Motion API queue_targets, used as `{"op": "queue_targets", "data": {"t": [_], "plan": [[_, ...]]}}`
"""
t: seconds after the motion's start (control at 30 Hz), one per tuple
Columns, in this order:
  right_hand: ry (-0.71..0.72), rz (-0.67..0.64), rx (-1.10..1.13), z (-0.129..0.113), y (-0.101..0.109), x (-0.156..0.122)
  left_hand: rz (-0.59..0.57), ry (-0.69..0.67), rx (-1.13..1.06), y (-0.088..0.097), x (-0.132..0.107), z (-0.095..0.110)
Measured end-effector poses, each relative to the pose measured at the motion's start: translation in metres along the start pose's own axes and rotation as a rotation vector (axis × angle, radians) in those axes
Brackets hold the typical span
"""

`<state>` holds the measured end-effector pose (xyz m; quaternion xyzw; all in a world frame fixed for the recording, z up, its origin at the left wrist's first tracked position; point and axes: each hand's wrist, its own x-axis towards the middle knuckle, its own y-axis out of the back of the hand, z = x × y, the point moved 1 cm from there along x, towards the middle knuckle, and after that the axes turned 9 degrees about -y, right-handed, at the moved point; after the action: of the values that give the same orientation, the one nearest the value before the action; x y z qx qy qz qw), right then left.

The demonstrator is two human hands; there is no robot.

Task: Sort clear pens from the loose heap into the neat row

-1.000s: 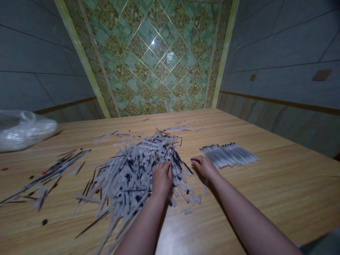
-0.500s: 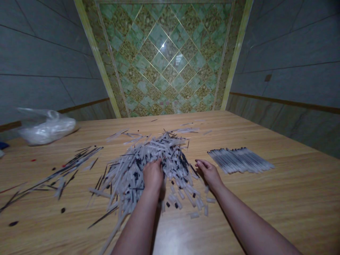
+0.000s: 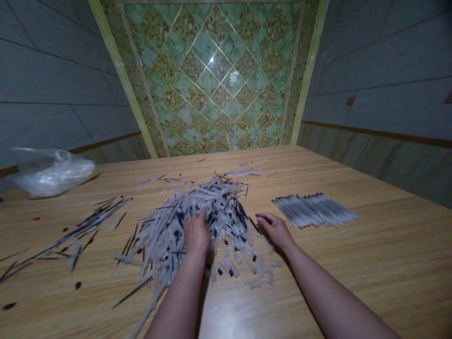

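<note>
A large heap of loose pen parts (image 3: 158, 245) lies mid-table: clear tubes, thin dark refills and small black pieces. My left hand (image 3: 197, 233) rests on the heap with its thumb stretched forward. The other fingers are bent down, hidden among the parts. Just right of the heap, my right hand (image 3: 277, 230) hovers low with thumb and index fingertip pressed together. Something small and dark shows at that fingertip, too small to name. Beyond this hand is a neat row of clear pens (image 3: 314, 210) with dark cores, lying side by side.
A clear plastic bag (image 3: 54, 173) sits at the far left. Scattered dark refills (image 3: 99, 219) lie left of the heap, with black bits (image 3: 78, 285). Short clear sleeves (image 3: 254, 285) lie at the heap's near right edge. Tiled walls stand behind and beside the table (image 3: 388, 263).
The view has turned slightly, shifting everything a little left. My left hand stays at the heap and my right hand beside it, with little visible difference in their poses.
</note>
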<state>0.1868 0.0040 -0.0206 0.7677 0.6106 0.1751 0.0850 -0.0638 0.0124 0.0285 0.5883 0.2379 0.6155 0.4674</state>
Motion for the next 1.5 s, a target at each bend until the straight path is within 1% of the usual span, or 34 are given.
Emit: {"op": "queue_targets", "data": {"t": [0.1, 0.17, 0.23, 0.27, 0.33, 0.4, 0.47, 0.53, 0.63, 0.7, 0.8, 0.9, 0.97, 1.1, 1.17, 1.23, 1.5], "plan": [[0.059, -0.035, -0.239, -0.006, 0.007, -0.002, 0.157, 0.022, -0.236, 0.004, 0.006, 0.003], [0.076, -0.060, -0.359, -0.010, 0.009, -0.004, 0.251, 0.082, -0.422, 0.005, 0.010, 0.008], [0.082, -0.068, -0.406, -0.014, 0.007, -0.006, 0.303, 0.173, -0.660, 0.002, 0.014, 0.016], [0.090, -0.065, -0.408, -0.016, 0.005, -0.008, 0.304, 0.229, -0.816, -0.002, 0.015, 0.020], [0.122, -0.069, -0.400, -0.022, -0.002, -0.010, 0.264, 0.337, -1.168, -0.010, 0.018, 0.031], [0.150, -0.090, -0.412, -0.026, -0.010, -0.012, 0.227, 0.405, -1.435, -0.019, 0.019, 0.041], [0.160, -0.107, -0.459, -0.028, -0.019, -0.013, 0.158, 0.438, -1.598, -0.025, 0.017, 0.049], [0.160, -0.106, -0.517, -0.028, -0.025, -0.013, 0.088, 0.481, -1.709, -0.029, 0.014, 0.055], [0.190, -0.088, -0.563, -0.027, -0.029, -0.011, 0.026, 0.551, -1.802, -0.032, 0.008, 0.058], [0.217, -0.048, -0.565, -0.028, -0.025, -0.010, 0.010, 0.586, -1.849, -0.032, 0.005, 0.059], [0.247, 0.054, -0.508, -0.031, -0.011, -0.008, 0.028, 0.632, -1.904, -0.033, 0.003, 0.058], [0.272, 0.161, -0.333, -0.033, 0.009, -0.005, 0.079, 0.676, -1.935, -0.034, 0.005, 0.054], [0.224, 0.228, -0.173, -0.032, 0.021, -0.002, 0.116, 0.707, -1.953, -0.035, 0.006, 0.052], [0.008, 0.339, 0.151, -0.022, 0.035, 0.004, 0.175, 0.748, -1.959, -0.038, 0.007, 0.047], [-0.059, 0.359, 0.241, -0.017, 0.037, 0.007, 0.196, 0.760, -1.958, -0.039, 0.007, 0.046], [-0.087, 0.367, 0.268, -0.014, 0.038, 0.008, 0.209, 0.771, -1.961, -0.040, 0.007, 0.044], [-0.081, 0.313, 0.261, -0.012, 0.031, 0.008, 0.210, 0.770, -1.967, -0.042, 0.007, 0.042]]}}
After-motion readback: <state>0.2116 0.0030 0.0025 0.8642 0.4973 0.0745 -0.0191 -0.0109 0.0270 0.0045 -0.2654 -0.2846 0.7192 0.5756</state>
